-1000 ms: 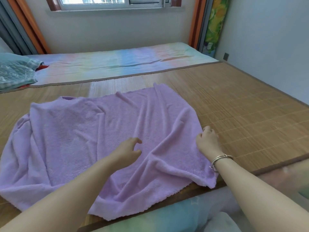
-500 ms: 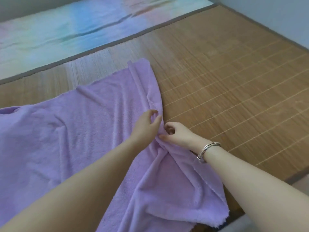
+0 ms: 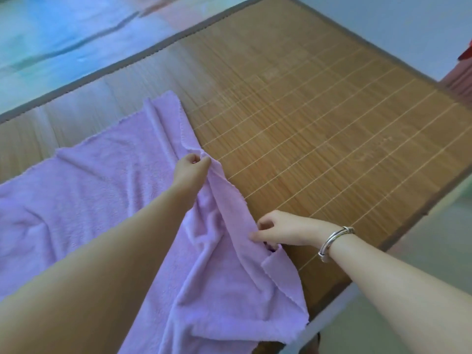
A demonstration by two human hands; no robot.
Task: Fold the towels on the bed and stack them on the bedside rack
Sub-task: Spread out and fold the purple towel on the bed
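Head camera looks down at a lilac towel (image 3: 97, 200) spread across a woven bamboo mat (image 3: 319, 129) on the bed. Most of the towel lies to the left and toward the near edge, rumpled, with its right-hand edge running from the far corner down toward the person.

Both hands are on that right edge. The left hand (image 3: 191, 169) reaches forward over the cloth and pinches the edge between thumb and fingers, about halfway along, where the fabric bunches into a small ridge. The right hand (image 3: 278, 229), nearer the person, grips the same edge lower down, its fingers curled into the cloth and the thumb on top; a silver bangle (image 3: 334, 241) sits on that wrist. Between the two hands the edge is lifted a little off the mat and pulled into a long fold.

Below the right hand a flap of towel hangs down toward the near border of the mat, its corner reaching close to the bed's edge. Past the far border of the mat lies a pastel sheet (image 3: 63, 39) in blue, green and pink, blurred.
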